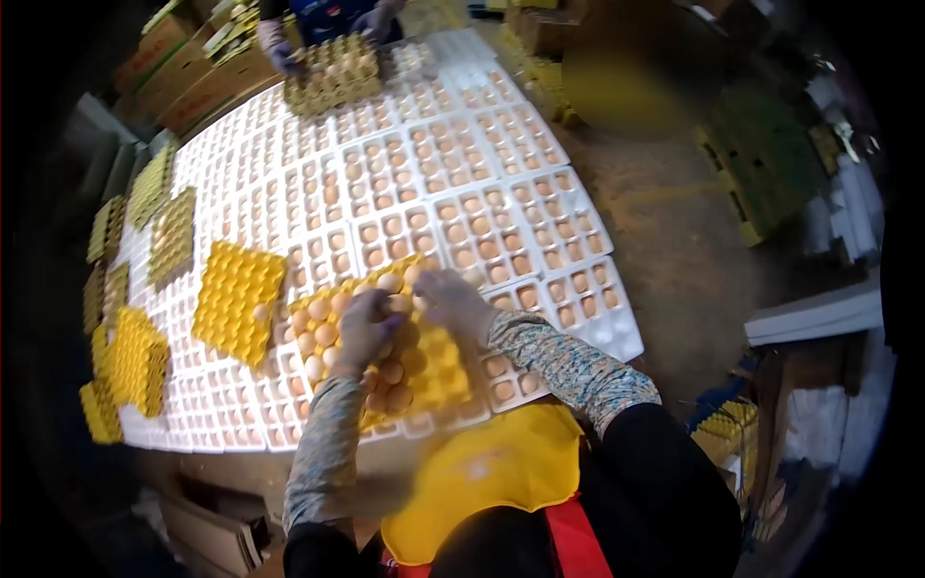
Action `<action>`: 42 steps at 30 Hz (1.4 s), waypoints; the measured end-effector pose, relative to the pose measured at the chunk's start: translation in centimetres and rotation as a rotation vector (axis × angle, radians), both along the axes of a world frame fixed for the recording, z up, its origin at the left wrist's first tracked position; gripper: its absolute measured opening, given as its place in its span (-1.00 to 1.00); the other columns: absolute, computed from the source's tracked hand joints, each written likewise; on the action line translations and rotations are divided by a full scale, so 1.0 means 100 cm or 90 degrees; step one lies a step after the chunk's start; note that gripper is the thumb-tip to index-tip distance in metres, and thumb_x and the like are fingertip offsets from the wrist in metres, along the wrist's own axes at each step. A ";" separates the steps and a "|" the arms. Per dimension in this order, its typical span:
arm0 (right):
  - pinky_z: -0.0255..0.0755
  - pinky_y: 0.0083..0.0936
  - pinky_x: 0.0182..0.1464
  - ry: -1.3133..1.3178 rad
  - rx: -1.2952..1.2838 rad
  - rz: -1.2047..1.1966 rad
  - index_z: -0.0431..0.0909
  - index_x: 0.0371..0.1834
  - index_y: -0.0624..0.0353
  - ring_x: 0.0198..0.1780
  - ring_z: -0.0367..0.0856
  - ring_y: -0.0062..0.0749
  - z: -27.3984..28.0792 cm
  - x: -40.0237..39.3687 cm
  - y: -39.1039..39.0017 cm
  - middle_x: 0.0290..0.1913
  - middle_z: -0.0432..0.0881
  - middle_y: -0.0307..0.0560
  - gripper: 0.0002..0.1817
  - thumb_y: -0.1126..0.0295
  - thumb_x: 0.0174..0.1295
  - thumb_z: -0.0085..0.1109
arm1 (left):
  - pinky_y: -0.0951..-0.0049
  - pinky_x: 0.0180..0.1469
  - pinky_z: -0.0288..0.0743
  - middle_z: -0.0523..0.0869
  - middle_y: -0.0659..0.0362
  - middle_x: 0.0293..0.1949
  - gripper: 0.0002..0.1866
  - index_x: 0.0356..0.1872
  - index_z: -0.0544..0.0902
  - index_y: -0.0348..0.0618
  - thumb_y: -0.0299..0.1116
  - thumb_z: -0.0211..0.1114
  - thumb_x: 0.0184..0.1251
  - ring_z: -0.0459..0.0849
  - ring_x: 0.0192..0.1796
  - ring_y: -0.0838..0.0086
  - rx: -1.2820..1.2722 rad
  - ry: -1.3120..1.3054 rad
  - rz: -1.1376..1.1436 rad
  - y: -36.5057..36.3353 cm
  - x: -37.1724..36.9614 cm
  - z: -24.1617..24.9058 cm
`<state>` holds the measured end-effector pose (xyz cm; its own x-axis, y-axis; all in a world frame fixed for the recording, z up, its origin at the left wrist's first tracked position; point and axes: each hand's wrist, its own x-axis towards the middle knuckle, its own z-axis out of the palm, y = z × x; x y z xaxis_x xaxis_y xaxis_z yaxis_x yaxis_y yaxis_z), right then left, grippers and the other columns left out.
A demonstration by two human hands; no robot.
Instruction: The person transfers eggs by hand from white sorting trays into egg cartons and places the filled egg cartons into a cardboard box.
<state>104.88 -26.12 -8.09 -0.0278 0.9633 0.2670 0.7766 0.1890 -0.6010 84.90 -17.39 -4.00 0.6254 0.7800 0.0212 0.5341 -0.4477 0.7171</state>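
Note:
A yellow egg tray lies on top of the white trays at the table's near edge, with brown eggs in its left and middle part and bare cups on its right. Over its middle is my gloved left hand, fingers curled round an egg. My gloved right hand reaches in from the right, its fingers bent against another egg at the tray's far edge. The hands are close together, and my left hand hides some eggs beneath it.
White trays of eggs cover the table. An empty yellow tray and stacked yellow trays lie to the left. Across the table a person's gloved hand holds an egg-filled tray. A green pallet stands right.

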 end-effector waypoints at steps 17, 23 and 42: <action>0.46 -0.30 0.16 0.699 0.085 -0.185 0.56 0.24 0.15 0.16 0.57 -0.37 0.011 0.012 0.042 0.08 0.60 -0.01 -0.49 0.08 0.33 0.28 | 0.31 -0.17 0.59 0.77 -0.03 -0.18 -0.65 0.08 0.70 -0.24 -0.43 0.24 0.28 0.73 -0.25 0.22 -0.064 -0.124 0.003 0.087 0.011 0.009; 0.54 -0.19 -0.01 -0.109 -0.053 -0.014 0.58 0.05 0.12 -0.06 0.67 -0.18 0.000 0.017 0.073 -0.08 0.66 0.13 -0.41 -0.07 0.12 0.42 | 0.13 -0.27 0.63 0.79 0.04 -0.45 -0.87 -0.47 0.78 -0.06 -0.39 0.29 0.20 0.80 -0.34 0.15 0.198 0.384 -0.343 0.097 -0.022 0.033; 0.57 -0.28 -0.02 -0.206 -0.207 -0.187 0.76 -0.08 -0.01 0.01 0.67 -0.06 0.032 -0.064 0.062 0.25 0.48 0.10 -0.66 0.08 0.16 0.41 | 0.10 0.02 0.65 0.72 0.01 -0.07 -0.61 0.04 0.75 0.15 -0.13 0.39 0.15 0.71 -0.01 0.06 0.171 0.376 -0.259 0.087 0.012 0.042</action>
